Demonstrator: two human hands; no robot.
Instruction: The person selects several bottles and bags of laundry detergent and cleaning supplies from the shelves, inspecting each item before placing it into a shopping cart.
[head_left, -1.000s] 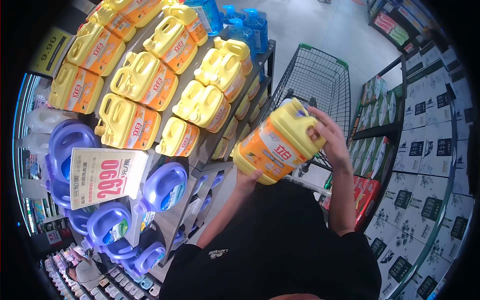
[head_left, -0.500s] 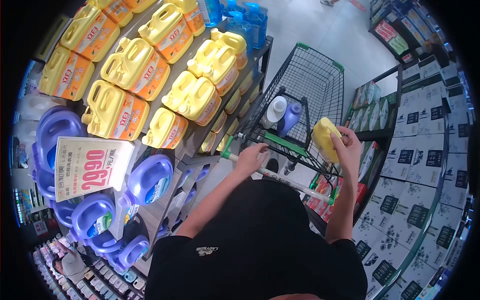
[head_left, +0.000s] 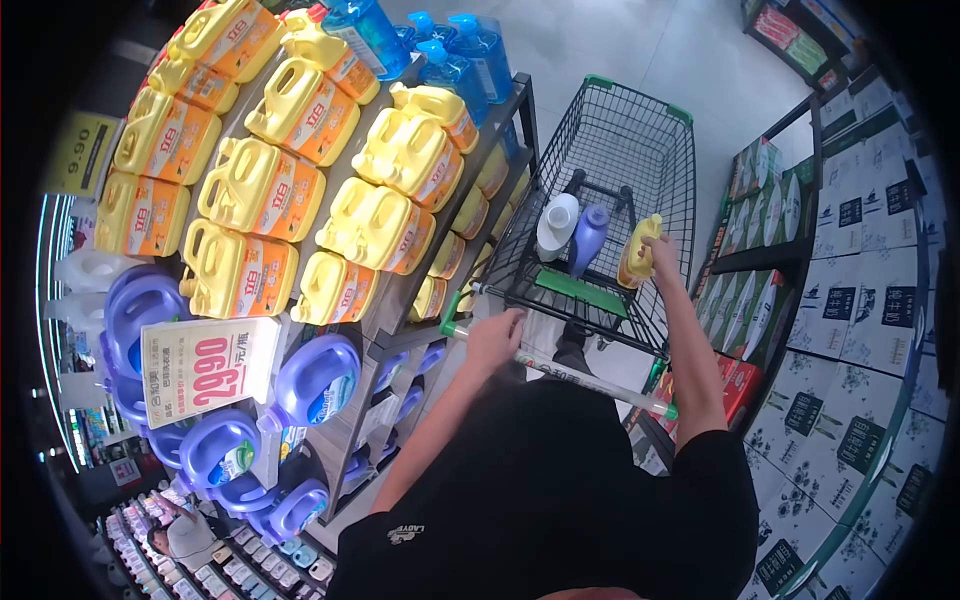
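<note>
My right hand [head_left: 662,255] grips a yellow detergent jug [head_left: 637,252] by its top and holds it down inside the black wire shopping cart [head_left: 640,150], by the cart's right side. A white bottle [head_left: 556,225] and a purple bottle [head_left: 588,238] stand in the cart just left of the jug. My left hand [head_left: 494,338] is closed on the left end of the cart's handle bar [head_left: 580,375].
A sloped shelf [head_left: 380,165] at left carries several yellow jugs [head_left: 290,110], with blue bottles [head_left: 455,50] at its far end and purple jugs [head_left: 215,445] below. A 29.90 price sign [head_left: 210,365] hangs there. Stacked white cartons [head_left: 860,290] line the right side.
One second ago both hands held the yellow jug in front of me. My left hand went to the cart handle, and my right hand carried the jug down into the cart.
</note>
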